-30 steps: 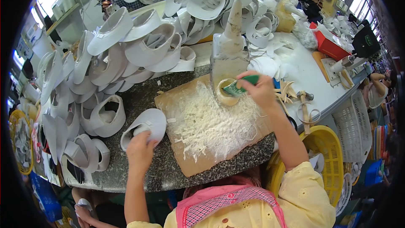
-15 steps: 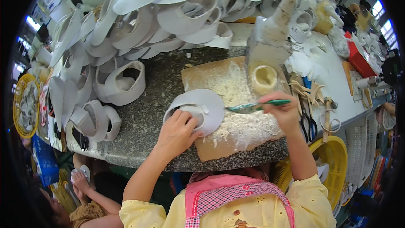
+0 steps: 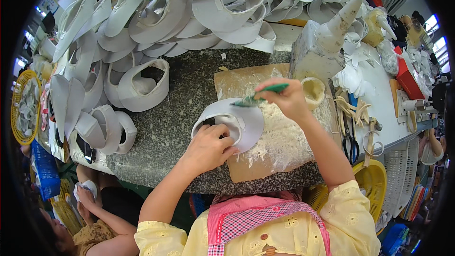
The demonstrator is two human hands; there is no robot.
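Note:
A white sun visor lies partly over a paste-smeared brown cardboard sheet on the dark speckled tabletop. My left hand grips its band on the left side, fingers curled over the edge. In my right hand is a green-handled brush, with its bristles on the far part of the visor's brim. Right of that hand, an opening with pale paste in it sits at the foot of a grimy, translucent plastic container with a spout-like top.
Stacked white visors fill the far and left sides. Black-handled scissors, beige strips and a tape roll lie at right. A yellow basket stands below. Another person's hands hold a white piece at lower left.
My right hand has moved left and away from me, carrying the brush from above the cardboard onto the visor's brim. My left hand keeps its grip. The whole view has shifted slightly.

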